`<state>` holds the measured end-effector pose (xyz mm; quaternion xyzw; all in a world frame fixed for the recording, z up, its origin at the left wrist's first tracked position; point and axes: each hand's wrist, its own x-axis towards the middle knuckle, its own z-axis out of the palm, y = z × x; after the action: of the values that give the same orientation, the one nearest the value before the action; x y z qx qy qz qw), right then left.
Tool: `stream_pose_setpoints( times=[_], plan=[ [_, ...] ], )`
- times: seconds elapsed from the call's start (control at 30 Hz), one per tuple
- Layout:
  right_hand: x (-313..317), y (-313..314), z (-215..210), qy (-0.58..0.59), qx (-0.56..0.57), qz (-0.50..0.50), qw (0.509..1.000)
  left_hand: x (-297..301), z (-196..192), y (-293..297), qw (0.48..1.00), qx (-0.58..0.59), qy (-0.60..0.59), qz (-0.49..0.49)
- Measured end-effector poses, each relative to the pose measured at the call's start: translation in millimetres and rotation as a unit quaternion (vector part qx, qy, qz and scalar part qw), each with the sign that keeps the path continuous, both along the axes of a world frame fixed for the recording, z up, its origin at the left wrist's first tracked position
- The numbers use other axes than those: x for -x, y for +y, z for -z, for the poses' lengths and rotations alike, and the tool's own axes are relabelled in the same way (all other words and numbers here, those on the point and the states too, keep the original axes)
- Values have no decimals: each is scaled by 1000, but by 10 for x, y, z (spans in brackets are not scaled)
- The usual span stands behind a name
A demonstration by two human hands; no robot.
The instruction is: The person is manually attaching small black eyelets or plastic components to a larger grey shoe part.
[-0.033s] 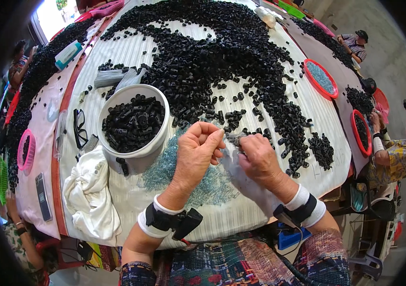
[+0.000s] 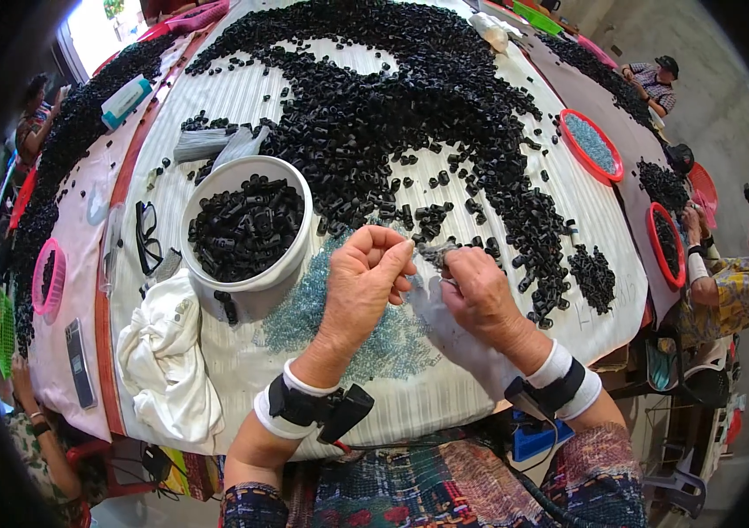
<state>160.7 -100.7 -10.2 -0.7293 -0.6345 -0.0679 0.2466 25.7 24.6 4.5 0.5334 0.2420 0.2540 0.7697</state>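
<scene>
My left hand (image 2: 365, 277) is closed in a pinch over a pile of small clear bluish pieces (image 2: 304, 304). Whatever sits between its fingertips is too small to name. Close to its right, my right hand (image 2: 482, 290) is closed too, its thumb and fingers pressed together. A greyish bit shows at those fingertips, but I cannot make out what it is. Just beyond both hands lie loose black plastic parts (image 2: 431, 220), which spread into a large heap. To the left stands a white bucket (image 2: 306, 211) filled with similar black parts.
Left of the bucket are eyeglasses (image 2: 147, 238), a crumpled white cloth (image 2: 168, 356) and a grey bundle (image 2: 201, 143). A smaller black pile (image 2: 592, 277) lies at right, with a red-rimmed basket (image 2: 565, 132) farther off. Other people sit at neighbouring tables.
</scene>
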Motion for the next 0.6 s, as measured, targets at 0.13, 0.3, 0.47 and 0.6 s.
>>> stream_pose_setpoints(
  times=[0.13,0.3,0.47,0.6],
  plan=[
    [19,-66,-105,99,-17,-24,995,-2,-8,-9,1000,-7,8,13],
    [-22,-243,-74,74,53,-41,995,-9,0,-26,1000,2,20,16],
    [-55,-250,-105,66,51,10,996,0,-20,-33,999,-1,25,22],
    [-299,-72,-260,88,-32,51,994,10,-13,-18,1000,3,20,17]
  ],
)
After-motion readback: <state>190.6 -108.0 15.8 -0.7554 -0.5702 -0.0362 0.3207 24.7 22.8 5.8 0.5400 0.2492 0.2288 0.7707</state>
